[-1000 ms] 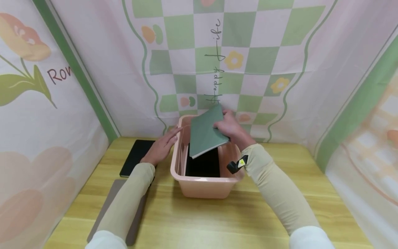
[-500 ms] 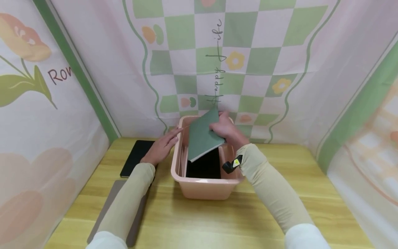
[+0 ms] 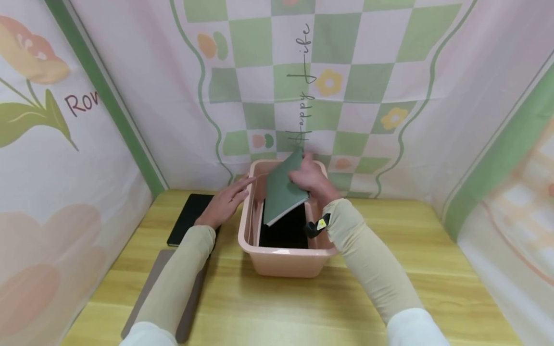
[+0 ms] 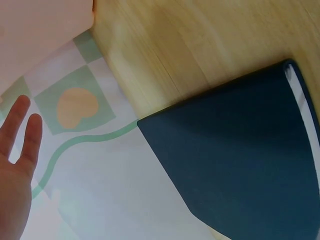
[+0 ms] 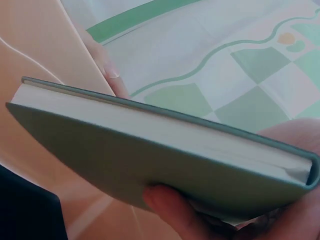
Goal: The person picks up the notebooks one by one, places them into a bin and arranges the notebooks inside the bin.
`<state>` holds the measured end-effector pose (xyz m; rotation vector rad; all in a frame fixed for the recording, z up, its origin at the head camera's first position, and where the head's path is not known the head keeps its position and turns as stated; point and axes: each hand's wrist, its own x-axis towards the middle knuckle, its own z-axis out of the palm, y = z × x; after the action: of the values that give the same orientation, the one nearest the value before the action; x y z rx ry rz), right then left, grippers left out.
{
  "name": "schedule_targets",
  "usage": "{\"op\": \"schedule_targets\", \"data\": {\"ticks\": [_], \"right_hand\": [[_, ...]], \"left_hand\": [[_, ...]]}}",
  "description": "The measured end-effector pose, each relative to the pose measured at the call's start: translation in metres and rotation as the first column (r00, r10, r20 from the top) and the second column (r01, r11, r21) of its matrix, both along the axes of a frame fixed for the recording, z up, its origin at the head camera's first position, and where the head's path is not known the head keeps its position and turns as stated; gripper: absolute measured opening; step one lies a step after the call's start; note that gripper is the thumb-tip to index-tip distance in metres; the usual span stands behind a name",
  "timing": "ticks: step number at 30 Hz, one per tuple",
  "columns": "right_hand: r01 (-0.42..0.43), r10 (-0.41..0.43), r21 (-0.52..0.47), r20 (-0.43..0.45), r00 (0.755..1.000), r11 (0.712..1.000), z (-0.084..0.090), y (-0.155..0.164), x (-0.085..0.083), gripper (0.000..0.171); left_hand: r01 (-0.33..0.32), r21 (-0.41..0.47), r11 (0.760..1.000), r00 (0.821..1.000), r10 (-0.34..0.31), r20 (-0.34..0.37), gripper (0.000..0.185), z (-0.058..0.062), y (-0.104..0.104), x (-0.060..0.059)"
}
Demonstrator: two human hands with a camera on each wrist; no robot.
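**Inspector A:** Right hand (image 3: 312,179)?

**Inspector B:** Raised and reaching forward, forearm in a beige sleeve running up from the lower right. Fingers curled in a grip; in the right wrist view one fingertip (image 5: 165,200) presses from beneath with the palm at the side.

**Inspector A:** Left hand (image 3: 227,202)?

**Inspector B:** Extended forward, palm down, fingers straight and held together, pointing toward the far edge of the desk. The left wrist view shows flat fingers (image 4: 20,130), gripping nothing. Sleeve also beige.
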<state>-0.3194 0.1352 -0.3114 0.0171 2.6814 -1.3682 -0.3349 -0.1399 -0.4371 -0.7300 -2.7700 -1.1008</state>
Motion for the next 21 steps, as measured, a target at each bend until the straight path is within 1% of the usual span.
{"op": "schedule_targets", "data": {"ticks": [5,9,12,14,17,21], "right_hand": [[-0.008,0.011,0.066,-0.046,0.999,0.998,-0.003,-0.002,0.001,0.083],[-0.029,0.03,0.062,-0.028,0.999,0.998,-0.008,-0.003,-0.001,0.083],[-0.052,0.051,0.013,0.011,0.999,0.999,-0.011,-0.004,-0.004,0.088],[-0.056,0.056,-0.007,0.022,0.998,0.998,-0.013,-0.003,-0.005,0.09],[-0.052,0.052,-0.028,0.012,0.999,0.998,-0.016,-0.003,-0.006,0.091],[-0.069,0.069,-0.066,-0.009,0.998,0.995,-0.021,-0.004,-0.006,0.086]], "left_hand": [[-0.001,0.024,1.0,1.0,0.001,0.009,0.047,-0.001,-0.001,-0.001],[-0.003,0.025,1.0,1.0,0.003,0.014,0.048,-0.002,-0.001,-0.003],[-0.008,0.027,1.0,1.0,0.008,0.015,0.049,-0.002,-0.001,-0.003],[-0.012,0.029,1.0,1.0,0.011,0.016,0.049,-0.001,0.0,-0.003],[-0.015,0.027,1.0,1.0,0.014,0.016,0.048,0.0,0.0,-0.003],[-0.026,0.019,1.0,1.0,0.025,0.007,0.047,0.003,0.001,-0.004]]}}
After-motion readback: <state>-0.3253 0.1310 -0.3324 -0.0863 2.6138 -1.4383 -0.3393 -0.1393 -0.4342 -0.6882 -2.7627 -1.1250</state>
